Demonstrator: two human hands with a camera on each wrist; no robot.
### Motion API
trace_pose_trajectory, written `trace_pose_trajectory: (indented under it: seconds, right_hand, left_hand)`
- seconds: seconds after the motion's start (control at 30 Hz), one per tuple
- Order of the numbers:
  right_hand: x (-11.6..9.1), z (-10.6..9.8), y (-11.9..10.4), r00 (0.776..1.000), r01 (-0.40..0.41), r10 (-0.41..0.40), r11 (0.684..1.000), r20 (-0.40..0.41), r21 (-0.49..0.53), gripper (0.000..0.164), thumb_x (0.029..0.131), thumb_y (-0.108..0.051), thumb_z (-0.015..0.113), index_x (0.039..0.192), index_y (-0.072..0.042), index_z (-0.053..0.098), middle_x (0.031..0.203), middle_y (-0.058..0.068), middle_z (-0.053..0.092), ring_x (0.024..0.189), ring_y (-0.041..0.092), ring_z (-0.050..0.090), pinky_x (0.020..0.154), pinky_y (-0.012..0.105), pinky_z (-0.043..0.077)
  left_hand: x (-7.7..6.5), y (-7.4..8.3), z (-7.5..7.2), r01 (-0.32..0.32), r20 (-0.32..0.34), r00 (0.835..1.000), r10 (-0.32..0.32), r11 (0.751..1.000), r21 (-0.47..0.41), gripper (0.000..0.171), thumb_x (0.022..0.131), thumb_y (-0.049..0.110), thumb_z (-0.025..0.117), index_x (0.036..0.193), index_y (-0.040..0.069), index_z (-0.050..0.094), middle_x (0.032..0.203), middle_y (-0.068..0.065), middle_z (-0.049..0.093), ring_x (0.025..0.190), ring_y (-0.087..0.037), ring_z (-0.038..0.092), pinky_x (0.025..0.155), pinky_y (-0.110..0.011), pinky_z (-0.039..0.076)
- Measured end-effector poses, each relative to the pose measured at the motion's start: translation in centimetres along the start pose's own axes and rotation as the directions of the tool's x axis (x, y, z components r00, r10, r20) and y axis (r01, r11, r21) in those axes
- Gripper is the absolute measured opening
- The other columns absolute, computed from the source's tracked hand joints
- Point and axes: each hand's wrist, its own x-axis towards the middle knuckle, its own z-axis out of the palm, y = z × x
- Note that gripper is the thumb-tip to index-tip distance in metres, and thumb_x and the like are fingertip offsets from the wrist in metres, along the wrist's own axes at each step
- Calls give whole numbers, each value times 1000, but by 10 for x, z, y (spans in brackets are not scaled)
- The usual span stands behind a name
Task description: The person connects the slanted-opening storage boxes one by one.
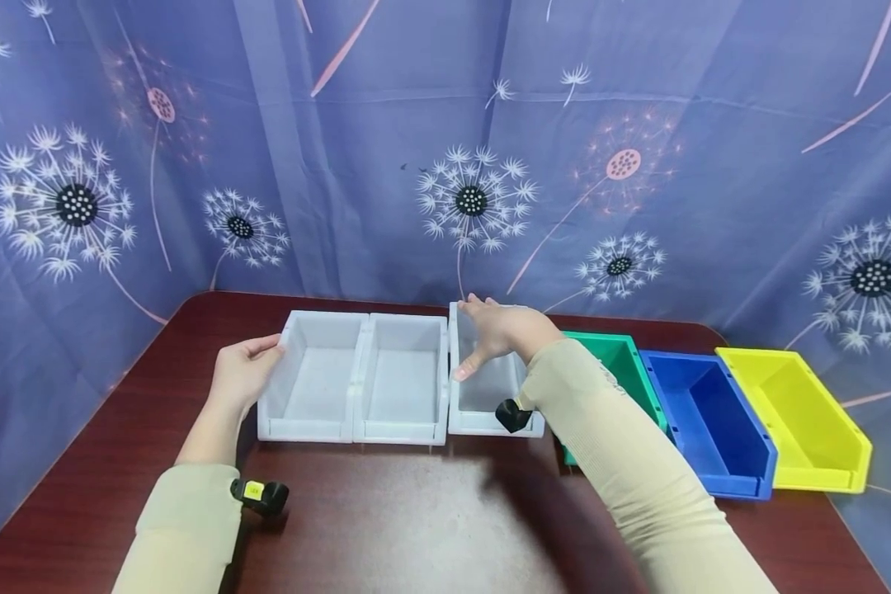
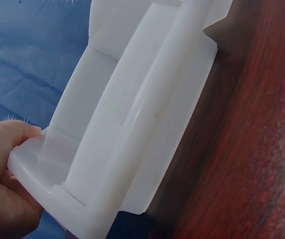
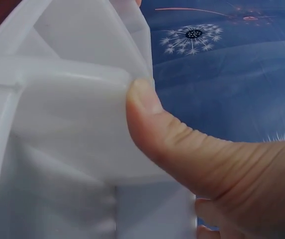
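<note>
Three white plastic bins stand side by side on the table. My left hand (image 1: 245, 375) pinches the left wall of the leftmost white bin (image 1: 319, 384), its thumb over the rim and its fingers outside in the left wrist view. Against that bin sits the middle white bin (image 1: 403, 388). At the third white bin (image 1: 483, 400), a narrow gap separates it from the middle one, and its front edge lies slightly farther back. My right hand (image 1: 501, 330) grips this bin near its back left corner; the thumb (image 3: 147, 109) touches the left wall, and fingertips show beyond the back wall.
To the right stand a green bin (image 1: 616, 359), a blue bin (image 1: 705, 412) and a yellow bin (image 1: 794, 421), angled in a row. The right forearm partly covers the green one. A blue dandelion-print curtain (image 1: 386, 148) hangs behind the dark red wooden table (image 1: 386, 520).
</note>
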Motion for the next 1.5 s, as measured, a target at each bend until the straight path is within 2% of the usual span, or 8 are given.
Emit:
trace_pose_trajectory:
  seconds: [0.27,0.47,0.57,0.7,0.83,1.13,1.23,1.5]
  right_hand:
    - [-2,-1,-1,999,-9,8,999,-44,-39,126,62,-62,75,153,-15,3,160,6,-5,147,30,-1,114,61,6]
    - [0,17,21,988,139,-134,989,-80,60,121,68,-64,72,153,-18,0,160,6,-11,146,29,-10,112,64,1]
    - [0,24,26,980,178,-170,981,-107,74,125,63,-68,73,153,-20,1,160,5,-11,146,28,-11,113,63,-2]
    - [0,24,20,984,129,-129,992,-122,-5,132,53,-76,72,153,-25,2,161,7,-4,147,31,-3,113,63,2]
    - [1,16,10,992,65,-73,994,-102,-86,135,49,-77,73,153,-25,4,160,10,5,146,34,6,113,63,8]
    - [1,8,5,994,63,-68,996,-82,-59,132,52,-68,79,153,-20,9,159,13,10,145,35,11,110,58,26]
    - [0,8,4,994,58,-63,997,-86,-59,131,54,-67,79,154,-20,9,159,13,10,145,35,11,111,58,25]
    - [1,2,-11,999,21,-26,990,-29,-141,132,57,-63,79,153,-11,5,159,17,2,144,40,5,116,56,8]
  left_hand:
    - [2,6,-3,-4,-10,1000,3,1000,-6,43,96,22,52,135,3,51,138,-21,51,126,-31,48,104,-45,41]
    - [3,1,1,1,-27,1000,-1,1000,5,42,96,21,52,133,2,53,133,-22,54,122,-30,52,102,-44,43]
    - [2,0,2,5,-24,1000,-5,1000,14,42,96,20,52,133,1,52,132,-23,54,123,-31,52,103,-45,42]
    - [1,-1,2,3,-15,1000,-2,1000,16,42,96,20,52,134,1,52,133,-24,54,125,-32,50,104,-46,41]
    - [2,-1,2,0,-9,1000,0,1000,19,43,96,20,52,134,1,51,133,-24,53,126,-32,50,104,-46,41]
    - [6,0,1,-26,-8,1000,26,1000,15,42,96,20,52,133,1,52,132,-24,54,125,-31,51,103,-45,42]
    - [6,1,1,-27,-11,1000,28,999,19,42,95,20,52,133,1,53,131,-23,55,124,-30,51,103,-44,42]
    - [3,-2,0,-15,-11,1000,15,1000,7,44,96,24,52,134,2,52,132,-23,55,125,-29,51,103,-44,42]
